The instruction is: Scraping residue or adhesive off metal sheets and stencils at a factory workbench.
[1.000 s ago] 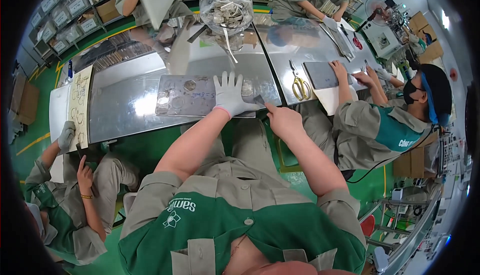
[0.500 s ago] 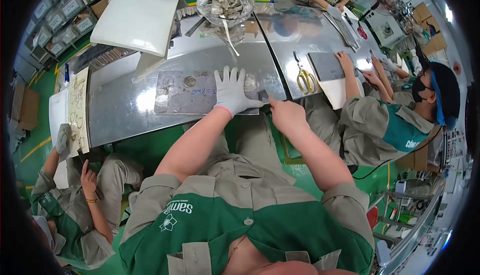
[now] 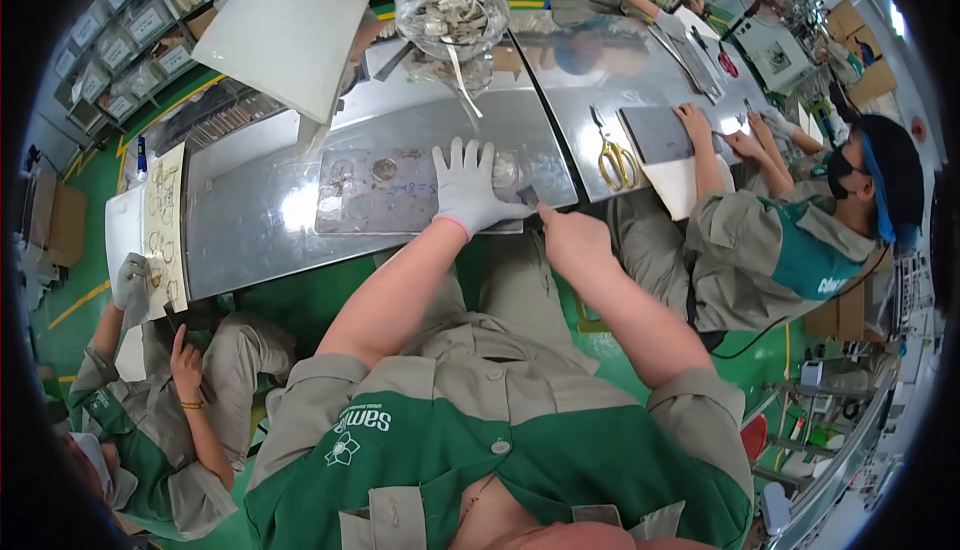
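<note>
My left hand [image 3: 466,188], in a white glove, lies flat with its fingers spread on a grey rectangular plate [image 3: 350,208]. Round outlines and blue handwriting mark the plate, which lies at the near edge of the metal table. My right hand [image 3: 577,242] is bare and closed around the handle of a scraper-like tool with a flat metal blade [image 3: 528,195]; its exact kind is hard to tell. The blade is beside the plate's right end, close to my left thumb. Whether it touches the plate is unclear.
A clear plastic bag of scraps [image 3: 452,12] stands at the table's far side. Opposite, a person holds a large white panel [image 3: 285,35]. To the right, gold-handled scissors [image 3: 617,162] lie near a co-worker's dark plate [image 3: 655,133]. Another co-worker at left handles a patterned board [image 3: 165,220].
The whole view has shifted slightly right and down. The person opposite has tilted the white panel. My hands keep almost the same place on and beside the plate.
</note>
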